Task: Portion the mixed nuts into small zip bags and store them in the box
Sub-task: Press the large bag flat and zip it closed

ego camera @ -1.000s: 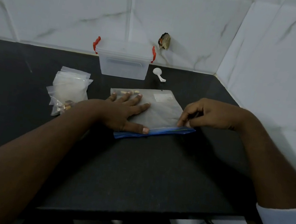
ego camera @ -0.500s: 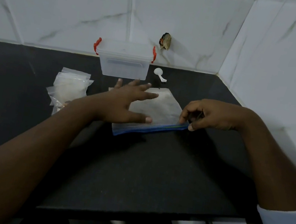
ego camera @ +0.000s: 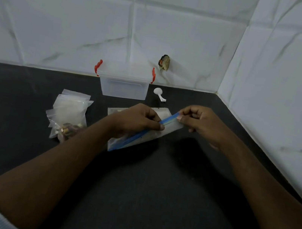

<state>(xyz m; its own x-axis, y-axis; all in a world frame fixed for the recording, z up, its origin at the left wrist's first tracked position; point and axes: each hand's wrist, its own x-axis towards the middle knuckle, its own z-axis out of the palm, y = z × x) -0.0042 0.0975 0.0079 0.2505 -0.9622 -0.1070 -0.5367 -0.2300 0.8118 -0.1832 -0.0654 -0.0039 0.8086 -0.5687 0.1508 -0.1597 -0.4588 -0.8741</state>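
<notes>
A large clear zip bag [ego camera: 147,136] with a blue seal strip is lifted off the black counter [ego camera: 135,190], tilted up to the right. My left hand [ego camera: 138,119] pinches the blue strip near its middle. My right hand [ego camera: 197,121] pinches the strip's right end. A pile of small clear zip bags [ego camera: 69,111] lies at the left, one holding mixed nuts [ego camera: 67,128]. The clear box [ego camera: 124,86] with red latches stands shut at the back by the wall.
A white scoop [ego camera: 159,94] lies right of the box. Marble-look tiled walls close the back and right side. A small dark object [ego camera: 164,62] sticks to the back wall. The counter's front edge runs along the bottom.
My left hand left the flat bag and took the blue strip. Both hands raised the bag's seal edge off the counter, the right end higher.
</notes>
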